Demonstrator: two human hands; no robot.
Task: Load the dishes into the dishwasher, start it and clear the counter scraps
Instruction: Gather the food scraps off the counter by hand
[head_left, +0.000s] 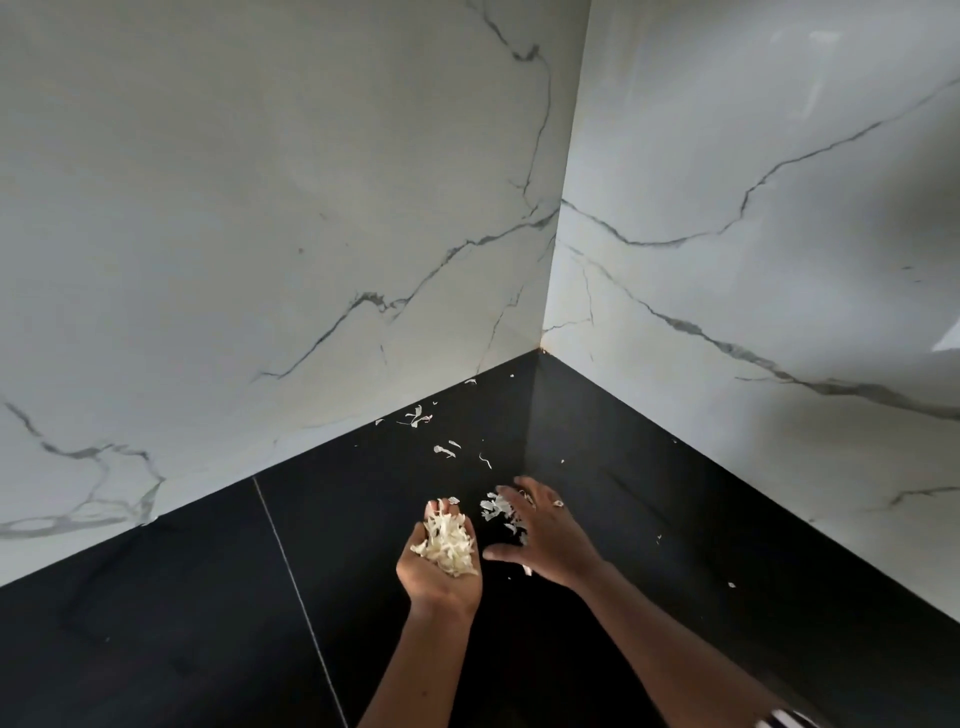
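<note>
Cups light-looking, papery scraps in left hand. Touches more on desk with spread right hand (scoop, not pinch).

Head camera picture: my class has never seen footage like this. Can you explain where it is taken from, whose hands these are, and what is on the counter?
There is no machine here. A person wears the camera on their head, so it looks forward and down at their own two bare hands. They stand at a black counter in a corner of white marbled walls. The left hand is cupped palm up and holds a heap of pale scraps. The right hand lies palm down, fingers spread over more scraps on the counter, probably gathering them. A few loose bits lie farther back, toward the corner.
</note>
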